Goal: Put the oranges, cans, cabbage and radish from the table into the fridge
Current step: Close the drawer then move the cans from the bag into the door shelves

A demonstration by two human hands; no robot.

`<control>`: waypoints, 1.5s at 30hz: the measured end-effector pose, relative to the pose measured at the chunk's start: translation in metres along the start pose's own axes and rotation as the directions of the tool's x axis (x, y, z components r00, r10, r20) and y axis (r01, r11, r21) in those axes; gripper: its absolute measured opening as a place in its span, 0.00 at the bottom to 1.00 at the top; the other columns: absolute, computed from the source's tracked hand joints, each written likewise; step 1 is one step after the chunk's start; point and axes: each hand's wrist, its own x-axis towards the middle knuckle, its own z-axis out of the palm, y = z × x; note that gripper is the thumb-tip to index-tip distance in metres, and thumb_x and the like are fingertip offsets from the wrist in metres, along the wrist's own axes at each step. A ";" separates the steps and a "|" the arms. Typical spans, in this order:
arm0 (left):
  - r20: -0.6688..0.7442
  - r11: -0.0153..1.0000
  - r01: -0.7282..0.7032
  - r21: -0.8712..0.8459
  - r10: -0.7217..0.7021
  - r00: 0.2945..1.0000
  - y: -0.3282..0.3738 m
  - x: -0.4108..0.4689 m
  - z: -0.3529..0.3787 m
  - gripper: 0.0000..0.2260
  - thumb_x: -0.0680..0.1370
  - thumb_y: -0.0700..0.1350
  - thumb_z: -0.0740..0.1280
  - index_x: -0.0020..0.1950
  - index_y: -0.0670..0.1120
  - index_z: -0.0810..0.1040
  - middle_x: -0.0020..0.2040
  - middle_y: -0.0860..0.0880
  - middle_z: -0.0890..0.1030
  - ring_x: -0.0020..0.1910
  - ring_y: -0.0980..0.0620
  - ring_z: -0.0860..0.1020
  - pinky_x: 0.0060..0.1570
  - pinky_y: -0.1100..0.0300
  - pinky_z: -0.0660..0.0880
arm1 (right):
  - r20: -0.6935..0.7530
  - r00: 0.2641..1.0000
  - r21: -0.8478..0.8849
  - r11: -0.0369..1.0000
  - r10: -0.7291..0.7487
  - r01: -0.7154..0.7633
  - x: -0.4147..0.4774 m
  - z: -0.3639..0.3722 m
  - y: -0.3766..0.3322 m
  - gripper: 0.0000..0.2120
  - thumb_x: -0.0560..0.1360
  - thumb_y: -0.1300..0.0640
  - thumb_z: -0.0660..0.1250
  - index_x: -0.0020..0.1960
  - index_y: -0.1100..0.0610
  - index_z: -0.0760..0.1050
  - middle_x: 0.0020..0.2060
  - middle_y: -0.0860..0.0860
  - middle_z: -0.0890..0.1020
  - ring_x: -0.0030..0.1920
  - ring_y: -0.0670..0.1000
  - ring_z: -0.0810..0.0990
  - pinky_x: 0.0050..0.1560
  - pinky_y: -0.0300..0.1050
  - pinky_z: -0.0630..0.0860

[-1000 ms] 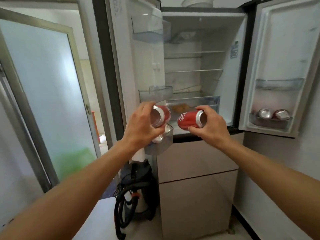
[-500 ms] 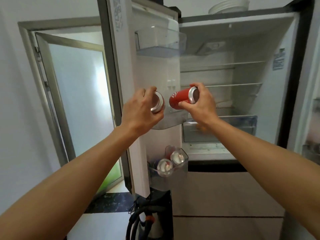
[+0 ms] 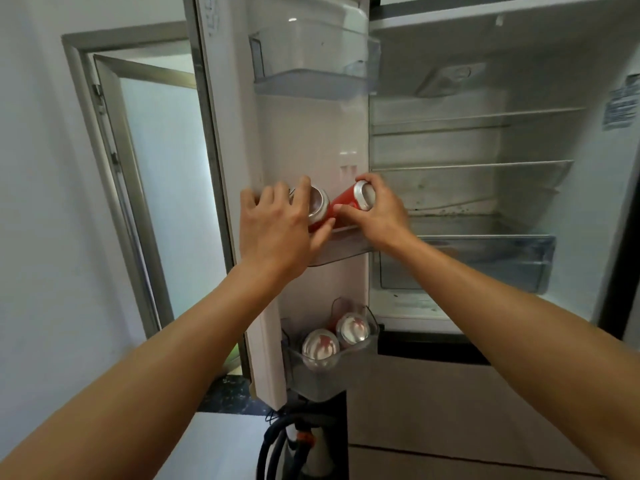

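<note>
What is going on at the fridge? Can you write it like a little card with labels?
left hand: holds the left can, red with a silver top
right hand: holds the right can, red and tilted
where: both at the middle door bin, side by side
bottom door bin: two more cans stand inside
fridge doors: open

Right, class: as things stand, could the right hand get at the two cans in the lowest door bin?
Probably not yet: the right hand grips a red can at the middle door bin. The way down to the lower cans looks open, so once freed, likely yes.
</note>
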 end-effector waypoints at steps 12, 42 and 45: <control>0.245 0.976 0.190 -0.106 -0.159 0.956 0.036 -0.006 0.006 0.27 0.82 0.57 0.47 0.78 0.47 0.48 0.69 0.39 0.66 0.62 0.39 0.71 0.58 0.46 0.68 | 0.266 0.946 0.106 0.981 -0.188 0.165 0.004 -0.020 0.023 0.24 0.81 0.45 0.56 0.75 0.49 0.59 0.73 0.51 0.66 0.72 0.53 0.66 0.70 0.52 0.64; 0.563 0.680 0.491 0.545 -0.731 0.387 -0.090 -0.453 -0.326 0.12 0.78 0.52 0.59 0.56 0.48 0.75 0.53 0.48 0.79 0.51 0.46 0.79 0.46 0.53 0.75 | 0.746 0.420 0.326 0.833 -0.517 0.447 -0.424 0.111 -0.189 0.14 0.76 0.50 0.63 0.60 0.50 0.75 0.51 0.47 0.81 0.52 0.51 0.79 0.49 0.47 0.73; 0.541 0.617 0.463 0.636 -0.785 0.302 -0.111 -0.512 -0.413 0.08 0.79 0.51 0.58 0.50 0.48 0.73 0.46 0.49 0.76 0.45 0.47 0.78 0.40 0.55 0.73 | 0.763 0.305 0.419 0.795 -0.570 0.439 -0.510 0.128 -0.252 0.14 0.76 0.49 0.63 0.60 0.50 0.75 0.52 0.47 0.81 0.52 0.50 0.79 0.48 0.43 0.71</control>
